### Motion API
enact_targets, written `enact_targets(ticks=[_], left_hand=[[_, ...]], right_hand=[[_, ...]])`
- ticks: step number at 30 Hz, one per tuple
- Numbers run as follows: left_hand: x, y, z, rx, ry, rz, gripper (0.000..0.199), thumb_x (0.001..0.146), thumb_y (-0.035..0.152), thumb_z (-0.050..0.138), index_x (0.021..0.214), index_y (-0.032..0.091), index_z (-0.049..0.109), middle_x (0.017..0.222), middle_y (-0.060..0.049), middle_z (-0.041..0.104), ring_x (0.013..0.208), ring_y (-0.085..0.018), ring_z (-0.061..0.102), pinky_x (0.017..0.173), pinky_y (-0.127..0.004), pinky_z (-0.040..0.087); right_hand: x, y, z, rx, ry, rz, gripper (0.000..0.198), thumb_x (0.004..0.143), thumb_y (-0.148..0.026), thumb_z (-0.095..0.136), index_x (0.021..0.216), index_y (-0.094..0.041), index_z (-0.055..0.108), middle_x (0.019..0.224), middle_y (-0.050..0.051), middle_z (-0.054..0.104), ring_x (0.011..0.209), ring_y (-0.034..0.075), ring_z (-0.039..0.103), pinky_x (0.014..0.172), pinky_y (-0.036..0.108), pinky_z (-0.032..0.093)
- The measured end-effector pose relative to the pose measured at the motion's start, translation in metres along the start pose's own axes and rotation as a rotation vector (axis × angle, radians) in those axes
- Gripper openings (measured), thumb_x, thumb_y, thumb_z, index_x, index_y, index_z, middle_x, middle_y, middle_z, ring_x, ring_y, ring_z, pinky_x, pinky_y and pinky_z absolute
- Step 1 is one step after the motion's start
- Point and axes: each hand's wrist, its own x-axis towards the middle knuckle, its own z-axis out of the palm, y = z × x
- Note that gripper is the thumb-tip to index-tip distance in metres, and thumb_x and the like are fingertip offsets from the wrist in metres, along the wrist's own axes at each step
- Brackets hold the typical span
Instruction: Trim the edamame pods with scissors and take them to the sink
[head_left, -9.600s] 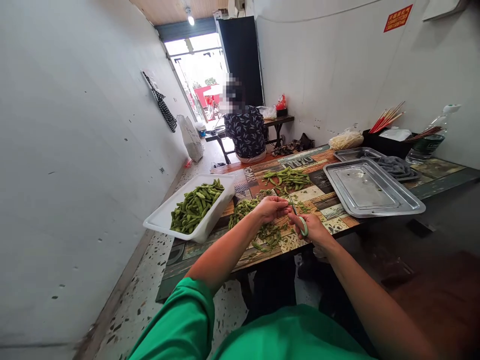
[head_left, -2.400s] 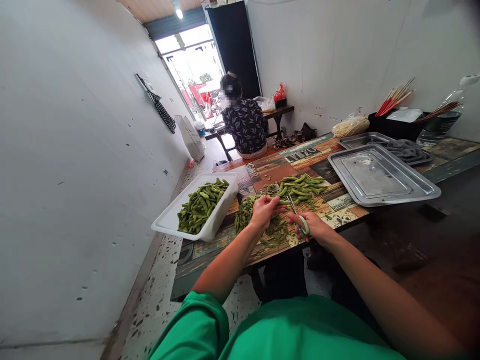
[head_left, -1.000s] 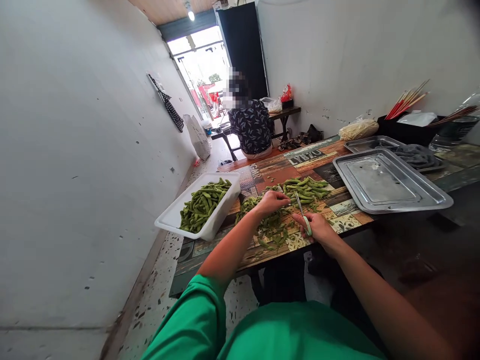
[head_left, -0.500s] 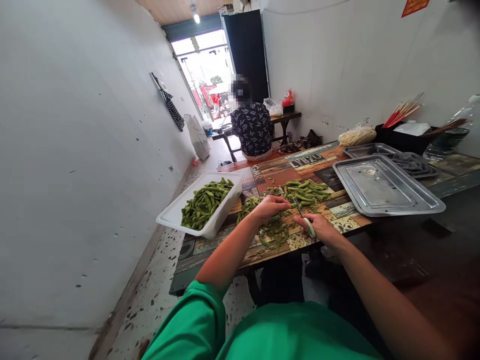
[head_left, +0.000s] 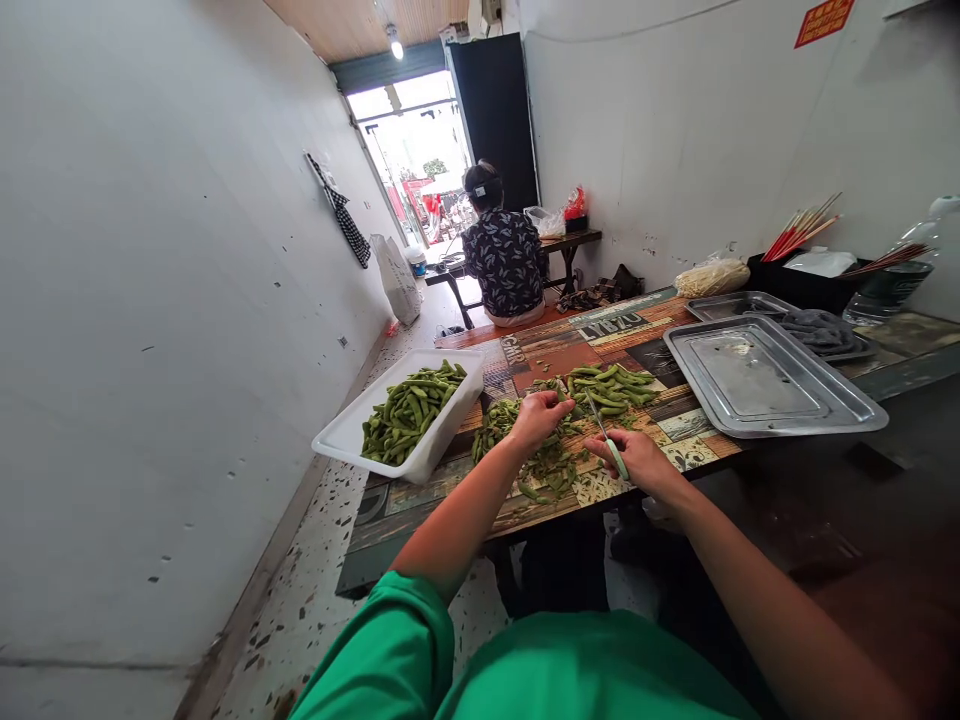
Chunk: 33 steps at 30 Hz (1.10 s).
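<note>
My right hand (head_left: 641,462) is closed on a pair of scissors (head_left: 616,458) with pale green handles. The narrow metal blades point up and away, toward the pods. To the left of the blades, my left hand (head_left: 540,417) pinches what looks like a green edamame pod, mostly covered by the fingers. Just beyond both hands lies a pile of whole edamame pods (head_left: 611,386) on the patterned table (head_left: 544,357). Trimmed green scraps (head_left: 551,472) are scattered under and around my left hand. A white plastic tub (head_left: 450,432) at the left holds a heap of pods (head_left: 412,412).
An upturned-rim metal tray (head_left: 772,380) lies to the right, with a second tray (head_left: 739,304) carrying a grey cloth (head_left: 817,328) behind it. Skewers (head_left: 802,228), a black box and a plastic bottle (head_left: 896,285) stand by the wall. A person (head_left: 501,255) sits farther off, back turned.
My left hand has shifted slightly left, away from the scissor blades. The scissors stay in my right hand, and the view has tilted a little.
</note>
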Motion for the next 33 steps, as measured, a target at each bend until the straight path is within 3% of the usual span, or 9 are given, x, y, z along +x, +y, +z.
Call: enact_targets(ticks=[3,8,11,20,23,26,28,31,33], left_hand=[[-0.005,0.003,-0.001,0.169,-0.135,0.004,0.034,0.074,0.043,0.067,0.062,0.016,0.051,0.053,0.006,0.048,0.049,-0.007,0.041,0.05,-0.022,0.028],[-0.014,0.015,-0.005,0.422,-0.289,0.049,0.035,0.077,0.046,0.062,0.064,0.015,0.056,0.049,0.007,0.038,0.048,-0.007,0.03,0.048,-0.023,0.021],[-0.019,0.021,-0.009,0.493,-0.353,0.055,0.035,0.08,0.047,0.059,0.068,0.014,0.059,0.051,0.007,0.035,0.049,-0.007,0.029,0.048,-0.024,0.02],[-0.029,0.026,-0.025,0.639,-0.35,-0.009,0.035,0.083,0.046,0.056,0.064,0.017,0.06,0.05,0.005,0.04,0.047,-0.009,0.034,0.048,-0.025,0.025],[-0.034,0.039,-0.052,0.872,-0.118,0.081,0.028,0.085,0.035,0.056,0.066,0.017,0.065,0.056,0.001,0.051,0.055,-0.012,0.045,0.056,-0.026,0.033],[-0.045,0.065,-0.098,1.182,0.424,0.098,0.027,0.089,0.025,0.047,0.091,0.015,0.072,0.083,-0.01,0.067,0.08,-0.021,0.059,0.074,-0.031,0.043],[-0.049,0.084,-0.127,1.35,0.681,0.009,0.031,0.089,0.021,0.045,0.106,0.012,0.069,0.103,-0.018,0.067,0.1,-0.028,0.059,0.088,-0.037,0.043],[-0.041,0.1,-0.139,1.464,0.687,-0.16,0.041,0.085,0.018,0.053,0.124,0.01,0.062,0.115,-0.022,0.064,0.113,-0.035,0.055,0.095,-0.045,0.041],[-0.03,0.098,-0.113,1.464,0.581,-0.073,0.045,0.087,0.017,0.051,0.131,0.013,0.058,0.116,-0.019,0.065,0.113,-0.033,0.055,0.097,-0.045,0.04]], right_hand=[[-0.001,-0.009,-0.006,-0.287,0.006,-0.049,0.05,0.076,-0.069,0.065,0.084,-0.019,0.071,0.062,0.001,0.06,0.058,0.018,0.055,0.05,0.025,0.035],[-0.003,-0.02,-0.008,-0.489,0.001,-0.076,0.048,0.077,-0.067,0.066,0.087,-0.021,0.074,0.074,0.005,0.068,0.069,0.022,0.06,0.055,0.026,0.035],[-0.003,-0.02,-0.007,-0.502,0.001,-0.094,0.049,0.077,-0.069,0.065,0.086,-0.021,0.074,0.073,0.005,0.068,0.069,0.022,0.06,0.055,0.026,0.035],[0.004,-0.004,0.002,-0.295,-0.061,-0.196,0.055,0.072,-0.073,0.066,0.062,-0.019,0.067,0.049,-0.001,0.049,0.047,0.014,0.045,0.046,0.025,0.028],[0.007,0.006,0.006,-0.103,-0.069,-0.1,0.053,0.07,-0.071,0.07,0.069,-0.017,0.07,0.047,-0.001,0.05,0.043,0.014,0.045,0.043,0.025,0.033],[0.004,0.014,0.004,0.093,-0.033,0.007,0.057,0.062,-0.072,0.075,0.073,-0.017,0.07,0.048,-0.001,0.052,0.041,0.013,0.045,0.04,0.025,0.036],[0.001,0.016,-0.002,0.236,0.047,0.074,0.06,0.054,-0.074,0.079,0.068,-0.017,0.066,0.047,-0.001,0.051,0.04,0.012,0.044,0.037,0.024,0.034],[-0.003,0.015,-0.013,0.459,0.195,0.16,0.064,0.045,-0.072,0.085,0.068,-0.016,0.063,0.051,-0.001,0.052,0.04,0.01,0.044,0.032,0.02,0.026],[-0.005,0.014,-0.02,0.558,0.269,0.176,0.066,0.044,-0.07,0.086,0.074,-0.015,0.065,0.053,-0.001,0.052,0.042,0.01,0.046,0.031,0.018,0.023]])
